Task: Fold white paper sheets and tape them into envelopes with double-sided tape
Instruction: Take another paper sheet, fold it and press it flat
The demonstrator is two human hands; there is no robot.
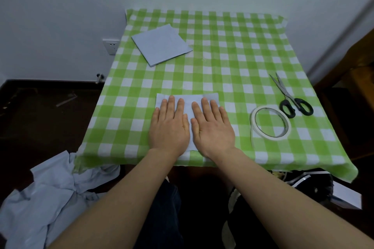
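Both hands, left (pixel 169 125) and right (pixel 212 127), press flat with straight fingers on the paper (pixel 189 100), tape (pixel 270 123) and scissors (pixel 291 97) just right of them.

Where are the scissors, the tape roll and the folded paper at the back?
scissors (pixel 286 93): head view, at the pivot.
tape roll (pixel 252 121): head view, left rim.
folded paper (pixel 162 46): head view, its middle.

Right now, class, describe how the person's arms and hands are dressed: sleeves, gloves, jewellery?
The left hand and right hand wear no gloves, and no ring, watch or bracelet shows. No sleeve reaches into view above either wrist.
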